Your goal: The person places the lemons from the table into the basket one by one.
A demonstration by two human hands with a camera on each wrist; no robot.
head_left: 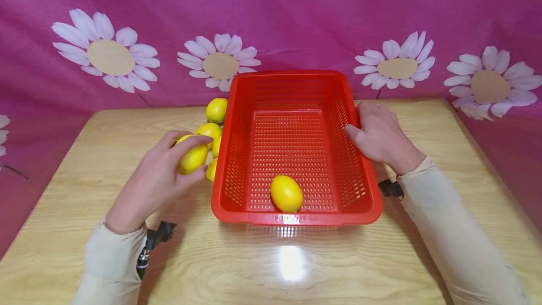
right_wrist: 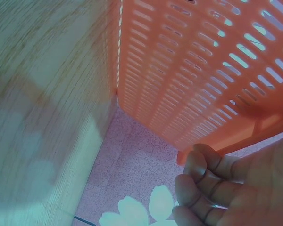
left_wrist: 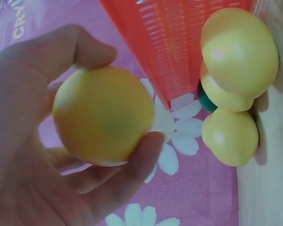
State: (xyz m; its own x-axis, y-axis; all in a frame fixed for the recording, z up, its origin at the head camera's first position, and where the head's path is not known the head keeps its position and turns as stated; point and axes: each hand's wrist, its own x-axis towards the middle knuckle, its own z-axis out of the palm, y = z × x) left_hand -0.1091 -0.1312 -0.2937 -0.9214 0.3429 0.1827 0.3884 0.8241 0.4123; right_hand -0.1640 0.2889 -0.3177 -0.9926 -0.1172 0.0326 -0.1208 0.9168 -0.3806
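Observation:
My left hand (head_left: pixel 154 178) grips a yellow lemon (head_left: pixel 193 155) between thumb and fingers, left of the red plastic basket (head_left: pixel 296 219). In the left wrist view the held lemon (left_wrist: pixel 104 115) is raised apart from the other lemons (left_wrist: pixel 240 54). A single lemon (head_left: pixel 286 194) lies inside the basket, near its front wall. My right hand (head_left: pixel 383 135) holds the basket's right rim, thumb over the top edge. In the right wrist view its curled fingers (right_wrist: pixel 217 181) are at the outside of the rim.
Several lemons (head_left: pixel 217 110) lie on the wooden table (head_left: pixel 127 131) along the basket's left side, partly hidden by its rim. A magenta cloth (head_left: pixel 296 13) with white flowers hangs behind the table. A dark wrist camera (head_left: pixel 158 235) sits below my left hand.

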